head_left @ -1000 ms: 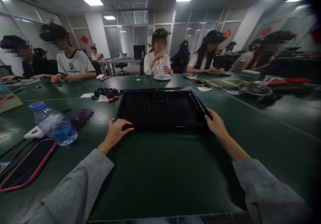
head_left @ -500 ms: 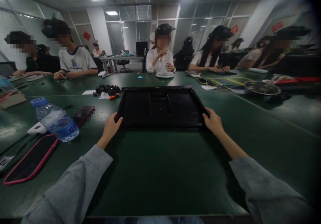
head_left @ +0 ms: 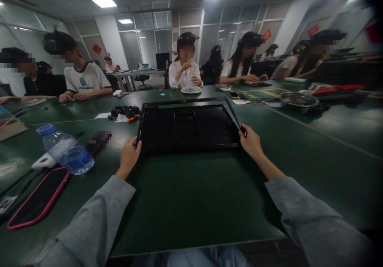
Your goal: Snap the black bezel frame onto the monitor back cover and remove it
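A thin black monitor bezel (head_left: 191, 100) is held at its two short sides, with its far bar raised. My left hand (head_left: 129, 158) grips its left side, thumb on top. On the opposite side my right hand (head_left: 252, 142) pinches the edge between thumb and fingers. Beneath the frame lies a black monitor back cover (head_left: 158, 124), inner side up, with a recessed middle panel. Green table shows between the far bar and the cover's far edge. The near bar of the bezel is hard to tell from the cover.
To the left are a water bottle (head_left: 67, 151), a pink-edged black pad (head_left: 38, 199) and a white socket block (head_left: 44, 161). A tangled black bundle (head_left: 124, 112) lies beyond. A metal bowl (head_left: 299, 99) sits at the right. Several people sit across the green table (head_left: 194, 195).
The bezel's far bar has come up off the back cover, opening a gap between them. Both hands still grip its sides. The view has shifted slightly.
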Demonstrator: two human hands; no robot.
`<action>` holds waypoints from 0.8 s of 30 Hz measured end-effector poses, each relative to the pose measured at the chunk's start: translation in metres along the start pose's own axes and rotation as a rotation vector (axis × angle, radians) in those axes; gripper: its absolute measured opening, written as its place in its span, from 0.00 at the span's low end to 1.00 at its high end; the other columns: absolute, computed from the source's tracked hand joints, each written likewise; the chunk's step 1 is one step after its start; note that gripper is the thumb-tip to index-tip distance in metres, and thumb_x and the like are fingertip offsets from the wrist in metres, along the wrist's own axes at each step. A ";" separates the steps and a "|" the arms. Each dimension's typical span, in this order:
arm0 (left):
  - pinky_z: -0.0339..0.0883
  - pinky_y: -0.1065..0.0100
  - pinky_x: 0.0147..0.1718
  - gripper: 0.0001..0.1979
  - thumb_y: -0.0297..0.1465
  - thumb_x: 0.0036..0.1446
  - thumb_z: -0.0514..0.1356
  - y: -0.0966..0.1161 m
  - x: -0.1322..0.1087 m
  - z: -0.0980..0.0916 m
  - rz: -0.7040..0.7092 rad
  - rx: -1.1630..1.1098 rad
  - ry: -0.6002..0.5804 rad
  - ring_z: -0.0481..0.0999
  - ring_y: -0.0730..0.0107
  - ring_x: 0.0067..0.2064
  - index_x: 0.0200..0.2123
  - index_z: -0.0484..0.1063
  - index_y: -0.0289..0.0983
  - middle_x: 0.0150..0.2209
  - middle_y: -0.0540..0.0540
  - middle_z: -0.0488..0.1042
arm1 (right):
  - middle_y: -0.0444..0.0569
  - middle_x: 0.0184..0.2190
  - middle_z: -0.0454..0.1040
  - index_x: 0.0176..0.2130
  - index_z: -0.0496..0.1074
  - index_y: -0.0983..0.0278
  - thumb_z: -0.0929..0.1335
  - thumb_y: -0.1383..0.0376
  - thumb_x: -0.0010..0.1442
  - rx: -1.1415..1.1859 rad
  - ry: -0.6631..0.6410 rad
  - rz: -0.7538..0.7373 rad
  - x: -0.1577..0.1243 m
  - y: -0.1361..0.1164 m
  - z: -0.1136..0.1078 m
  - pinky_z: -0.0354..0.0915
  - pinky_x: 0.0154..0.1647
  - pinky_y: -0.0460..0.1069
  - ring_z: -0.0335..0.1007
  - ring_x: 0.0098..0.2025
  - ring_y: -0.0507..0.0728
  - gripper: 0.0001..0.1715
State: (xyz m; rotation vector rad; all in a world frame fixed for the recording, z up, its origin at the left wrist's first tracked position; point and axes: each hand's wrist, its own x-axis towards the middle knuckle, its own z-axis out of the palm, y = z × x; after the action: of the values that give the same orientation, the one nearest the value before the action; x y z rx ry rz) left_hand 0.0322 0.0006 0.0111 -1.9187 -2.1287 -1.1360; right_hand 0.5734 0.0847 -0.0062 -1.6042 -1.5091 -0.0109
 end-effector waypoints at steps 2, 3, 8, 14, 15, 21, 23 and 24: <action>0.73 0.57 0.49 0.20 0.39 0.67 0.55 0.002 -0.003 0.001 0.030 -0.003 -0.006 0.79 0.56 0.46 0.55 0.75 0.35 0.51 0.37 0.78 | 0.60 0.51 0.79 0.59 0.73 0.64 0.64 0.61 0.62 0.019 -0.013 0.034 -0.002 0.003 -0.004 0.68 0.59 0.65 0.77 0.52 0.68 0.27; 0.73 0.57 0.49 0.20 0.39 0.67 0.55 0.002 -0.004 0.001 0.042 -0.007 -0.010 0.79 0.56 0.47 0.54 0.76 0.35 0.51 0.37 0.78 | 0.60 0.51 0.79 0.58 0.74 0.64 0.64 0.62 0.62 0.019 -0.021 0.050 -0.003 0.005 -0.005 0.68 0.59 0.65 0.77 0.52 0.69 0.27; 0.73 0.56 0.51 0.19 0.37 0.66 0.56 0.003 -0.005 0.003 0.033 -0.010 -0.022 0.79 0.55 0.48 0.53 0.76 0.33 0.51 0.36 0.77 | 0.58 0.48 0.81 0.56 0.75 0.64 0.65 0.62 0.59 0.003 -0.044 0.067 -0.004 0.007 -0.004 0.69 0.59 0.63 0.78 0.51 0.67 0.26; 0.73 0.57 0.50 0.22 0.36 0.66 0.57 0.003 -0.003 0.001 -0.066 -0.031 -0.100 0.81 0.56 0.46 0.57 0.74 0.31 0.51 0.34 0.79 | 0.58 0.47 0.81 0.55 0.75 0.64 0.67 0.64 0.57 0.017 -0.051 0.090 -0.002 0.008 -0.001 0.69 0.60 0.63 0.78 0.53 0.66 0.26; 0.73 0.58 0.49 0.22 0.36 0.66 0.57 0.003 -0.002 0.000 -0.088 -0.046 -0.112 0.81 0.56 0.46 0.58 0.74 0.31 0.50 0.34 0.80 | 0.58 0.48 0.81 0.55 0.75 0.64 0.67 0.65 0.57 0.021 -0.054 0.090 -0.002 0.008 -0.001 0.68 0.60 0.63 0.78 0.53 0.66 0.26; 0.73 0.57 0.49 0.23 0.37 0.66 0.57 0.006 0.000 -0.004 -0.131 -0.041 -0.155 0.81 0.55 0.45 0.59 0.74 0.31 0.47 0.36 0.82 | 0.61 0.50 0.80 0.56 0.74 0.66 0.67 0.64 0.59 0.008 -0.083 0.094 -0.002 0.006 -0.002 0.67 0.61 0.65 0.76 0.56 0.68 0.25; 0.72 0.56 0.50 0.22 0.37 0.66 0.56 0.006 0.000 -0.005 -0.103 -0.022 -0.151 0.81 0.54 0.46 0.58 0.75 0.32 0.47 0.36 0.82 | 0.62 0.51 0.80 0.56 0.74 0.66 0.66 0.63 0.60 0.002 -0.083 0.099 -0.002 0.005 -0.003 0.68 0.60 0.66 0.76 0.56 0.69 0.26; 0.72 0.56 0.51 0.22 0.36 0.66 0.56 0.007 0.000 -0.006 -0.093 -0.016 -0.151 0.81 0.54 0.47 0.57 0.76 0.33 0.47 0.37 0.82 | 0.62 0.50 0.80 0.56 0.74 0.66 0.66 0.62 0.60 0.001 -0.079 0.097 -0.002 0.004 -0.003 0.68 0.60 0.66 0.76 0.56 0.70 0.25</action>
State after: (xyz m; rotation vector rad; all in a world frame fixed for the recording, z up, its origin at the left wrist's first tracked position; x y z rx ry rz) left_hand 0.0358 -0.0030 0.0181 -1.9914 -2.3141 -1.0579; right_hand 0.5778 0.0819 -0.0079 -1.6922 -1.4890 0.1087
